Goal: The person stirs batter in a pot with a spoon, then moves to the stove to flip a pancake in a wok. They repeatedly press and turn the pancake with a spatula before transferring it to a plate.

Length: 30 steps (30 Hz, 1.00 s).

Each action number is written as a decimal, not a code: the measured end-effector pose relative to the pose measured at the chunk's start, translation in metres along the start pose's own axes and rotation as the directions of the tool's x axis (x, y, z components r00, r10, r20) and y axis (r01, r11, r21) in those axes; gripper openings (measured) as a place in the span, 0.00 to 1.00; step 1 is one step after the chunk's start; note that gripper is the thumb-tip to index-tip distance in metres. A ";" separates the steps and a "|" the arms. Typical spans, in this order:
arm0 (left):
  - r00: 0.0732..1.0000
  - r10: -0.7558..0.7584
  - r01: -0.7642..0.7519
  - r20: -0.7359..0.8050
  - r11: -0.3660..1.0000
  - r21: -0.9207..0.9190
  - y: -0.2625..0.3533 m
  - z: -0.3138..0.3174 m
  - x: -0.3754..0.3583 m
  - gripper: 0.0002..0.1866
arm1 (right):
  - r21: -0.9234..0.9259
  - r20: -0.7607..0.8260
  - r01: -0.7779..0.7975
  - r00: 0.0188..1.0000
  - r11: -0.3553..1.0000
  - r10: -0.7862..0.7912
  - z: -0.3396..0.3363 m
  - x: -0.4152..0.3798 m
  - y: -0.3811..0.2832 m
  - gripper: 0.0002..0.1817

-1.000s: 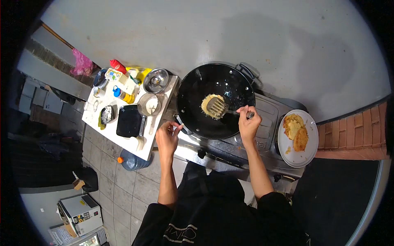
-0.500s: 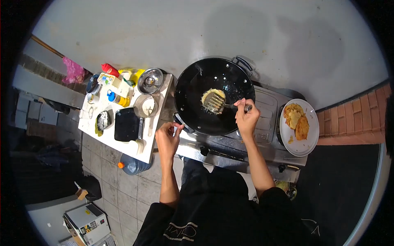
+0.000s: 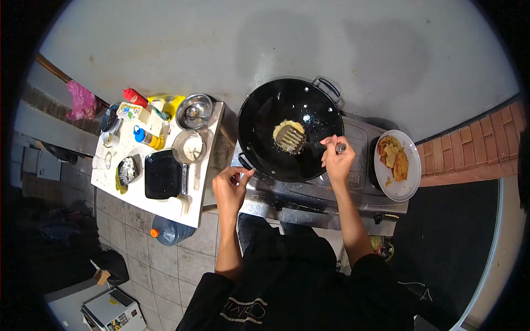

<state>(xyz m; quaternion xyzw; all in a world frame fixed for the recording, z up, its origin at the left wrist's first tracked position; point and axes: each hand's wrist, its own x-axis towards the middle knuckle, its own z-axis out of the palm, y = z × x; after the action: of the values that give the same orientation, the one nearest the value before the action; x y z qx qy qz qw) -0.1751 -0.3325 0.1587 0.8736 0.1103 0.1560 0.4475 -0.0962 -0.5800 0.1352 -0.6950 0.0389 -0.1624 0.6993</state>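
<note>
A large black wok (image 3: 262, 110) with two side handles sits on the stove. A pale yellow, browned-edge patty (image 3: 280, 128) lies in it, partly covered by the metal head of a slotted spatula (image 3: 291, 137). My right hand (image 3: 338, 159) is closed around the spatula's handle at the wok's right side. My left hand (image 3: 231, 186) is at the wok's lower left, its thumb and fingertips pinched at the near side handle (image 3: 245, 160). To the right, a white plate (image 3: 408, 185) holds several golden fried pieces (image 3: 392, 153).
On the white table (image 3: 138, 193) at left stand a black square pan (image 3: 162, 175), a steel bowl (image 3: 194, 112), a pot with white flour-like contents (image 3: 189, 147) and bottles. A large water jug (image 3: 173, 231) is on the floor. The stove's front (image 3: 353, 205) has knobs.
The view has shifted slightly, so the table and plate sit further left. The spatula stays on the patty with nearly the same tilt; both hands keep their places at the wok.
</note>
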 end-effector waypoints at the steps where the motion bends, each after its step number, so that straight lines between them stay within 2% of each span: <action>1: 1.000 -0.019 0.019 0.002 1.000 0.008 0.002 -0.001 0.000 0.11 | -0.003 -0.019 0.030 0.999 1.000 -0.030 0.001 -0.001 -0.002 0.14; 9: 0.999 -0.037 0.037 0.002 0.998 0.044 0.004 0.000 0.000 0.11 | -0.013 -0.050 0.046 0.998 0.999 -0.047 -0.016 0.003 -0.018 0.16; 15: 0.998 -0.038 0.042 -0.058 0.996 0.073 0.003 0.004 -0.004 0.11 | -0.037 0.016 0.085 0.996 0.996 -0.085 -0.021 0.004 -0.011 0.16; 18: 0.996 -0.024 0.032 -0.090 0.995 0.097 0.001 0.005 -0.006 0.13 | -0.109 0.082 0.037 0.996 0.993 -0.028 -0.022 0.006 -0.005 0.14; 20: 0.994 -0.057 0.066 -0.093 0.992 0.106 -0.002 0.007 -0.008 0.14 | -0.291 0.088 0.303 0.953 0.908 -0.289 -0.019 0.010 -0.002 0.13; 24: 0.992 -0.041 0.057 -0.121 0.990 0.128 0.000 0.009 -0.009 0.15 | -0.305 0.125 0.299 0.954 0.904 -0.273 -0.014 0.007 -0.013 0.13; 30: 0.988 -0.076 0.098 -0.136 0.983 0.157 0.009 0.009 -0.010 0.15 | -0.249 0.108 0.360 0.933 0.899 -0.344 -0.012 0.010 0.002 0.14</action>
<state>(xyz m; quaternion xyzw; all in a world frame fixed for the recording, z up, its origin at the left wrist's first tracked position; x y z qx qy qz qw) -0.1803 -0.3473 0.1598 0.8897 0.1898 0.1831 0.3727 -0.0894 -0.5944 0.1348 -0.7822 -0.0875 -0.2582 0.5602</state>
